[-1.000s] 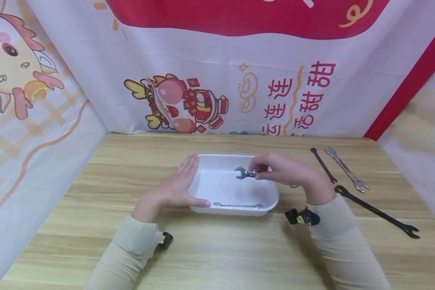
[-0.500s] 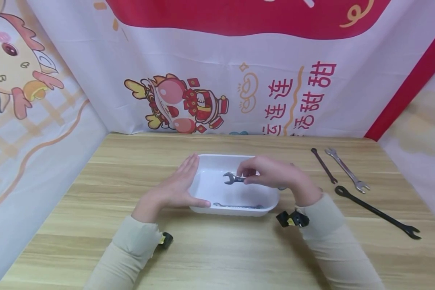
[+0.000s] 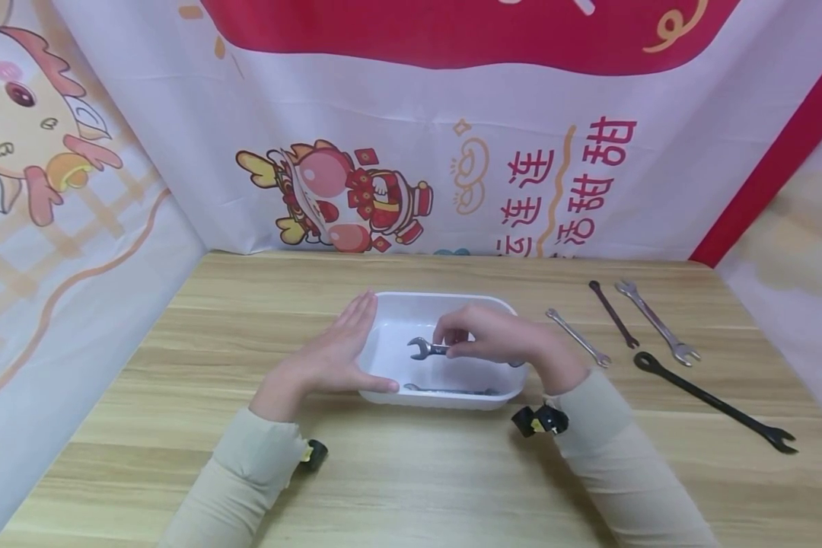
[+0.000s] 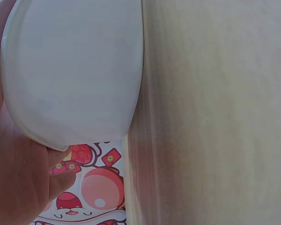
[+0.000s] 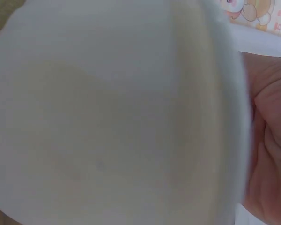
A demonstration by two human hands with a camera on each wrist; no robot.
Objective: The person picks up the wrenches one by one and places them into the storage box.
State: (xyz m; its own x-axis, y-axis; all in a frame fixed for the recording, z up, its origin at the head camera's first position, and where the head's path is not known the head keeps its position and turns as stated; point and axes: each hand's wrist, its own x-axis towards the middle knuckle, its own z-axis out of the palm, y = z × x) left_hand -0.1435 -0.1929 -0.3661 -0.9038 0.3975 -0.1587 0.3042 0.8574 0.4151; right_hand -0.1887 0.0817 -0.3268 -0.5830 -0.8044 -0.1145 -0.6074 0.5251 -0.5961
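Note:
In the head view my right hand (image 3: 493,335) pinches a silver open-end wrench (image 3: 421,348) inside the white plastic tray (image 3: 445,403). The wrench's jaw end points left, and a piece of its far end peeks out near the tray's right wall. Another silver wrench (image 3: 445,392) lies along the tray's near inner side. My left hand (image 3: 332,354) rests against the tray's left end, fingers straight at the back corner and thumb stretched along the near rim. The left wrist view shows the tray wall (image 4: 75,70) beside that palm. The right wrist view has the tray (image 5: 107,117) covering most of it.
Right of the tray on the wooden table (image 3: 411,472) lie a small silver wrench (image 3: 578,337), a small dark wrench (image 3: 613,313), a larger silver wrench (image 3: 657,323) and a long black wrench (image 3: 715,403). A printed cloth (image 3: 411,99) hangs behind the table's back edge.
My right hand has moved left and toward me with its wrench, deeper over the tray. The small silver wrench on the table has come fully into sight. The left hand has stayed put.

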